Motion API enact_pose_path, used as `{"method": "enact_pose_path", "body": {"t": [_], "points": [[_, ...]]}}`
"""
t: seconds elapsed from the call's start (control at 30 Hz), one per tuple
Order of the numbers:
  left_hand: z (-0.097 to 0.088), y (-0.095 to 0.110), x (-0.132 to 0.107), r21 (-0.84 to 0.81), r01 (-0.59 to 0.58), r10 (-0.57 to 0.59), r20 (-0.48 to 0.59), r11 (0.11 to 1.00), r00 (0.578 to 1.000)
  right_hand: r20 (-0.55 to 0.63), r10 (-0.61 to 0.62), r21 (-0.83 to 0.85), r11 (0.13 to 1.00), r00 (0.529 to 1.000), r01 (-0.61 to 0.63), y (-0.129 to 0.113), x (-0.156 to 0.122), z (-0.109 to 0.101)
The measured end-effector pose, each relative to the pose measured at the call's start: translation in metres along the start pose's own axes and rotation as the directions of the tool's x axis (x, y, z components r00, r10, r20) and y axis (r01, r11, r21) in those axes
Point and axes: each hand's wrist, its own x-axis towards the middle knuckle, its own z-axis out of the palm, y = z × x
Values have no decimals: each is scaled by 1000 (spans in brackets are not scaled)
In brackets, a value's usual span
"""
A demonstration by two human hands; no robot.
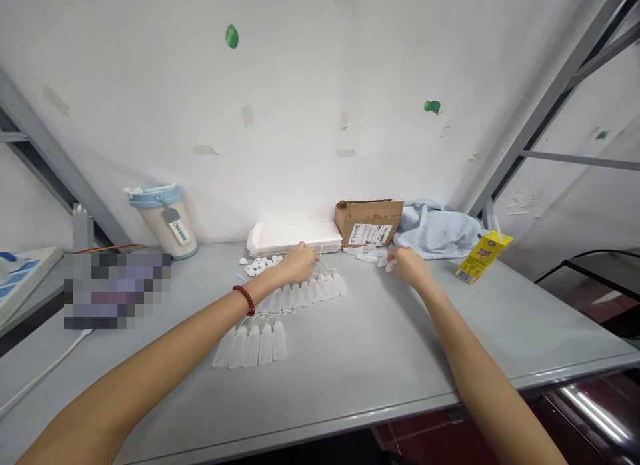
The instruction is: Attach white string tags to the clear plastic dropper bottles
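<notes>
Reaching forward across the surface (360, 358), the left hand (301, 263) curls its fingers; whether they grip anything is unclear. Corded translucent tags (306, 295) lie in rows just nearer the person. The right hand (407, 265) angles inward, fingers bent together at loose translucent tags (367, 253); its hold I cannot tell.

1. I see two rows of translucent tags (253, 345) on the grey table (360, 358).
2. Behind: white pieces (257, 265), white trays (300, 235), cardboard box (373, 215).
3. Left, a tumbler (170, 228); right, blue cloth (440, 231), yellow carton (484, 256).
</notes>
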Motion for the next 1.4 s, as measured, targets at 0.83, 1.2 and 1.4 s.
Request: {"method": "enact_pose_path", "body": {"t": [0.83, 1.2, 1.4], "points": [[-32, -14, -34, -773, 266, -426, -7, 576, 905, 18, -207, 270, 943, 978, 195, -28, -6, 8], [-40, -4, -84, -950, 34, -452, -117, 312, 884, -186, -251, 485, 817, 950, 311, -73, -34, -8], [-21, 14, -120, -644, 93, -346, -278, 759, 896, -68, -438, 880, 396, 896, 261, -119, -76, -11]]}}
